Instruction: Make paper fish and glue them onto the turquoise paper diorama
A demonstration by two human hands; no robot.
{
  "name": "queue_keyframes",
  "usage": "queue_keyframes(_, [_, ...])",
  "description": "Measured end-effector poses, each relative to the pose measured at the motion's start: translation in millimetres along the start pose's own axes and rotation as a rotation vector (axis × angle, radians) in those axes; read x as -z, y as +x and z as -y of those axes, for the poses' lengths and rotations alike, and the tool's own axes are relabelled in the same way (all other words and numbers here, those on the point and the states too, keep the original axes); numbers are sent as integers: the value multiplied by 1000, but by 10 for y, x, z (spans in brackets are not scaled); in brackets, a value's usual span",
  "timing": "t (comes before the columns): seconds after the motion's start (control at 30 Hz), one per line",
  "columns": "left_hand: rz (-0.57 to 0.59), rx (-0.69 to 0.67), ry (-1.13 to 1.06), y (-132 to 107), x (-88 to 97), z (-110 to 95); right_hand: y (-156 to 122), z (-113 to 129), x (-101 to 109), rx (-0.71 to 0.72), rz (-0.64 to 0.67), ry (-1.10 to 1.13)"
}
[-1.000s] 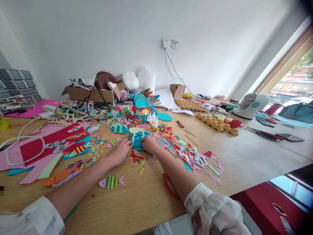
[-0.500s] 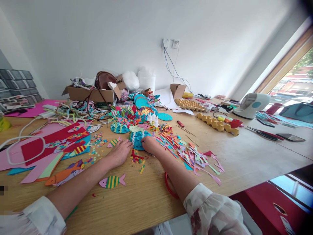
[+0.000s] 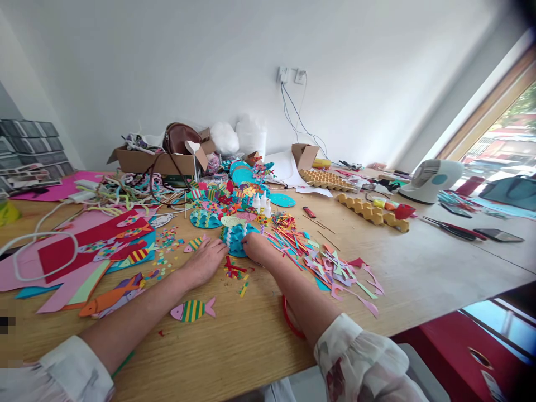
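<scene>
A teal paper disc (image 3: pixel 235 237) with white wavy strips lies on the wooden table (image 3: pixel 259 335). My left hand (image 3: pixel 206 261) rests on the table at the disc's left edge, fingers stretched toward it and touching it. At the disc's right edge my right hand (image 3: pixel 256 246) has its fingers curled and pressed onto the disc. Small red and yellow paper bits (image 3: pixel 233 272) lie between my hands. A striped paper fish (image 3: pixel 191 310) sits just in front of my left forearm.
Pink and coloured paper scraps (image 3: pixel 335 268) spread to the right. Red and pink felt sheets (image 3: pixel 79 245) with paper fish lie left. Cardboard boxes (image 3: pixel 154 159), glue bottles (image 3: pixel 262 204), yellow egg trays (image 3: pixel 371 211), a small fan (image 3: pixel 427 180), scissors (image 3: pixel 452 229) and a phone (image 3: pixel 500 235) stand further off.
</scene>
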State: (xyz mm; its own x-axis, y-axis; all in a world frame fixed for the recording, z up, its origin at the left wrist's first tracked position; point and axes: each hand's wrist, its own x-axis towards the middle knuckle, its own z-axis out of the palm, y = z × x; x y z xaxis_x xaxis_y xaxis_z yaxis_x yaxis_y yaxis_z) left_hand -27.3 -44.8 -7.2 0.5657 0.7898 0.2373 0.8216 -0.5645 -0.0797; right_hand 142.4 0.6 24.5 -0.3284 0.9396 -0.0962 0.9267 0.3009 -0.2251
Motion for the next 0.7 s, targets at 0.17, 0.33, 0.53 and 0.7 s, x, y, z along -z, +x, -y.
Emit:
queue_keyframes(0.17, [9,-5,13,3,-4,2,-13,3,9,0,4,-2])
queue_keyframes(0.33, [-47,-52,48,13,-40,18,-11,7,8,-12,5,-6])
queue_keyframes(0.53, [-54,-99,65,51,-87,49,-13,8,9,-14,2,0])
queue_keyframes(0.7, [-58,-118,81,57,-103,63,-24,16,20,-18,1,2])
